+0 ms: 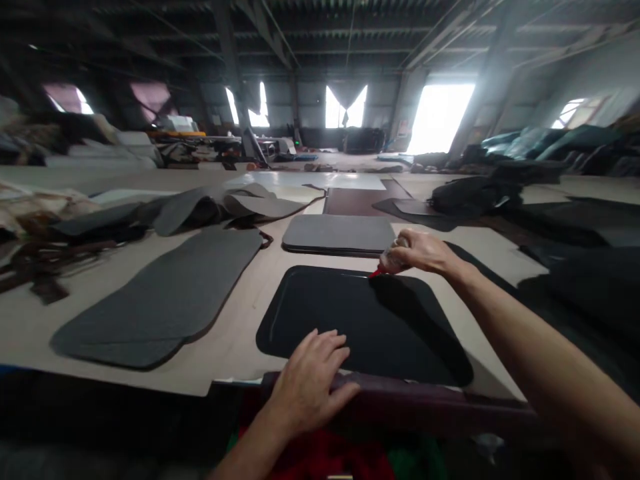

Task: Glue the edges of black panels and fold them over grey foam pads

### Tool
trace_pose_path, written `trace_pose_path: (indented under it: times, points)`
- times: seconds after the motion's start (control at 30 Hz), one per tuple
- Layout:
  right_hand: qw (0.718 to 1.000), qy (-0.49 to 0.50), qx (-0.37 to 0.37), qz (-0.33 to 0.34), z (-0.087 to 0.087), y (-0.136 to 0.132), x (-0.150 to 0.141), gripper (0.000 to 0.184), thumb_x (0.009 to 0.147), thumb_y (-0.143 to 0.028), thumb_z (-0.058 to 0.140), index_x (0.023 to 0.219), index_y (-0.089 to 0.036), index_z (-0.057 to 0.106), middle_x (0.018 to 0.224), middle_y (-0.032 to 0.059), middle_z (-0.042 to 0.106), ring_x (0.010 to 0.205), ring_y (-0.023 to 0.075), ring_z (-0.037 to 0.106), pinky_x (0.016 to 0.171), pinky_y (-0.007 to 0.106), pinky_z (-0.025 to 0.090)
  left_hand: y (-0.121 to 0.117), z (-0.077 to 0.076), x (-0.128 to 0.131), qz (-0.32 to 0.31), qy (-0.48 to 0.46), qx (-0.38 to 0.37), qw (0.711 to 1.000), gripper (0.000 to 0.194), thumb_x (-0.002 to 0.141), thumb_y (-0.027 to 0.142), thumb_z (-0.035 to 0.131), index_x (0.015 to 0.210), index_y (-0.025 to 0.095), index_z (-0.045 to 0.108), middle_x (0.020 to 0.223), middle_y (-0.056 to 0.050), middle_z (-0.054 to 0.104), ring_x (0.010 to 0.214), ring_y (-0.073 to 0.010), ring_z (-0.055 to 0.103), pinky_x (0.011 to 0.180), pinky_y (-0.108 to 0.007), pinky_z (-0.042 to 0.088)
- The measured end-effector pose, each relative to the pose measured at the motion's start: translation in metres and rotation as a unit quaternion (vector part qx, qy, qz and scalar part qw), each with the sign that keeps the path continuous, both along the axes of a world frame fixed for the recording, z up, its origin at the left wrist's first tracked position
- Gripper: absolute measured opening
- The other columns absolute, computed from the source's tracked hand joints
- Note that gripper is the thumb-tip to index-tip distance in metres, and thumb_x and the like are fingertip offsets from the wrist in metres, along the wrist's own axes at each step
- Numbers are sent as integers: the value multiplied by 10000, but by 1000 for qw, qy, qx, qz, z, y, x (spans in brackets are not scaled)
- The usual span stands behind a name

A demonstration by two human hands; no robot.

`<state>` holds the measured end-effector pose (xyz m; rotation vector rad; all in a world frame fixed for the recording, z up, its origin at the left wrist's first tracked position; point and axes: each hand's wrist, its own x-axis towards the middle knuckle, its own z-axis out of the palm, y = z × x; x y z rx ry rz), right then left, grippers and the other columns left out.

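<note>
A flat black panel with rounded corners [320,320] lies on the table in front of me. My right hand [417,250] is wrapped round a small squeeze bottle [393,260] with a red nozzle, tilted down to the left. The nozzle tip is at the panel's far edge, where a thin shiny line runs along the edge to the left; another shows by the left edge. My left hand [315,377] rests with fingers spread on the near edge of the panel, its thumb over the dark maroon material [400,400] along the table's front.
Just beyond the panel sits a stack of grey rounded pieces [337,233]. To the left lie large grey sheets [165,300], with curled offcuts [235,203] behind them. Dark material is heaped on the right [475,197]. The pale tabletop [235,353] ends close to my body.
</note>
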<state>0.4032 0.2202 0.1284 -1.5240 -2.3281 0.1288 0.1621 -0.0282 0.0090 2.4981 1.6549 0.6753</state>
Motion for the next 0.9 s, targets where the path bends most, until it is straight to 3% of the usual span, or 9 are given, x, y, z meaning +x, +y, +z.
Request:
trace_pose_path:
  times: [0.2,0.33,0.67,0.9]
  points:
    - [996,10,-16,-82,-10,-4,74,369,839,-513,585,997,-189,666,884,99,685,778,268,610,598,306,374,2,-3,-4,-14,65,40,997,420,916,422,640,1286,226,603,1409,-81,600,1323,-294,542,1149,-570,429]
    - [993,17,-19,-114,-12,-10,105,419,846,-535,569,1049,-181,661,898,112,683,782,271,605,615,318,375,5,-6,-7,-22,83,63,994,404,931,432,609,1284,235,594,1400,-74,605,1308,-293,556,1119,-576,461]
    - [994,25,0,-107,-12,-32,130,391,832,-555,585,993,-207,659,857,99,686,762,288,617,605,333,381,7,-5,-6,-25,96,71,992,392,938,438,597,1271,232,596,1389,-81,611,1288,-296,572,1099,-579,474]
    - [996,36,-22,-82,-6,-78,142,341,826,-533,611,968,-227,662,833,61,695,763,274,631,618,331,419,9,-7,-7,-25,95,66,993,410,947,469,581,1286,239,586,1397,-75,604,1303,-296,556,1114,-583,453]
